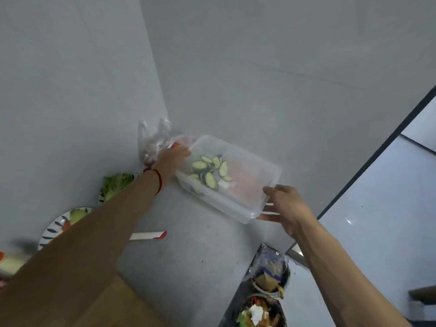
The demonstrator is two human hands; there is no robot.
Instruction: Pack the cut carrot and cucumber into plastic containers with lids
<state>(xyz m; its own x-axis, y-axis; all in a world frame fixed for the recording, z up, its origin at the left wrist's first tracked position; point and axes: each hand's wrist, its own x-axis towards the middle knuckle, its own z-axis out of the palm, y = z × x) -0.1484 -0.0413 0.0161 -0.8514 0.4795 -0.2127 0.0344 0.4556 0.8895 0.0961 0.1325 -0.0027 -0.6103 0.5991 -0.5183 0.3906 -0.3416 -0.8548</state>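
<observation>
A clear plastic container with its lid on sits on the grey counter near the wall corner. Through the lid I see cucumber slices at its left and orange carrot pieces at its right. My left hand grips the container's far left end. My right hand holds the near right end, thumb above the rim and fingers under the edge.
A crumpled plastic bag lies in the corner behind my left hand. Striped plates hold lettuce and vegetable pieces. A white and red tool lies on the counter. A wooden board is near me; scrap bowls stand at the counter's edge.
</observation>
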